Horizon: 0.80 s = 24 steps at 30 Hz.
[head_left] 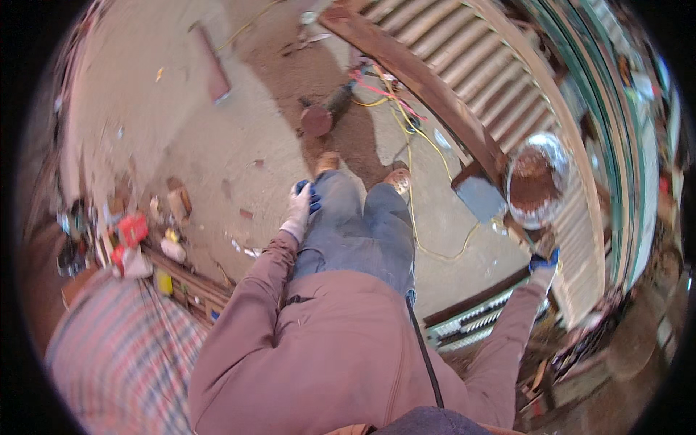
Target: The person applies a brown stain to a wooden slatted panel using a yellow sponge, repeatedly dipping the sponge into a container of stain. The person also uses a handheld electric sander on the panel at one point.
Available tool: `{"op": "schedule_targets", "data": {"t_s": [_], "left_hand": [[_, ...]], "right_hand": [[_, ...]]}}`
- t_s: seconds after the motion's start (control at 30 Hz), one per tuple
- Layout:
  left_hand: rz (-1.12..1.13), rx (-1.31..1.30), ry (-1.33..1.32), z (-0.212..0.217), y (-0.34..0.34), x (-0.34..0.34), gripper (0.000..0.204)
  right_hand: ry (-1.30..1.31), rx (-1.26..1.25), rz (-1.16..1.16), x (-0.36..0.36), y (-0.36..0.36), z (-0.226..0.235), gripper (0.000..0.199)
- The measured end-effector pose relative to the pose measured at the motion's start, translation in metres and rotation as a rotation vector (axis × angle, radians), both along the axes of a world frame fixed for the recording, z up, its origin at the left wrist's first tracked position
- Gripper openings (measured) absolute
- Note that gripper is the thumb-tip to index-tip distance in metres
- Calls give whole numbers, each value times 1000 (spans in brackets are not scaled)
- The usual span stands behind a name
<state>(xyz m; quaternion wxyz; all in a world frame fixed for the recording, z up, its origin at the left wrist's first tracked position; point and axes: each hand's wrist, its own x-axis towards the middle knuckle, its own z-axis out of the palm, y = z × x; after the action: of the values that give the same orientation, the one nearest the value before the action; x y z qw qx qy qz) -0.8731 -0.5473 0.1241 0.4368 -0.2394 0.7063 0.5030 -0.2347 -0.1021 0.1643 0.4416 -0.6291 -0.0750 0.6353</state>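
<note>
- Down at my thigh, my left hand (300,206) rests flat and open on my jeans (355,232), steadying me.
- Further out, my right hand (543,264) grips a brush handle (542,243), bristles up.
- Beyond it, a rusty paint bowl (535,181) sits on the beam (428,90), within reach.

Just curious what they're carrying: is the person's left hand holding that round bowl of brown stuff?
No. The left hand rests on the jeans-clad thigh; the bowl is beside the right hand.
</note>
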Motion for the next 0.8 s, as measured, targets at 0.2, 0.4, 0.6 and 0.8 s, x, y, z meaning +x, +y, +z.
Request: {"op": "schedule_targets", "data": {"t_s": [0.2, 0.4, 0.6, 0.8], "left_hand": [[-326, 50, -149, -33, -36, -68, 41], [-398, 10, -102, -54, -89, -170, 38], [-500, -328, -172, -82, -191, -275, 16], [-834, -303, 30, -74, -146, -266, 30]], "right_hand": [[-138, 91, -160, -38, -25, 17, 70], [-279, 4, -307, -104, -143, 21, 56], [103, 32, -412, -194, -422, -33, 24], [-5, -549, -514, -228, -632, -86, 17]]}}
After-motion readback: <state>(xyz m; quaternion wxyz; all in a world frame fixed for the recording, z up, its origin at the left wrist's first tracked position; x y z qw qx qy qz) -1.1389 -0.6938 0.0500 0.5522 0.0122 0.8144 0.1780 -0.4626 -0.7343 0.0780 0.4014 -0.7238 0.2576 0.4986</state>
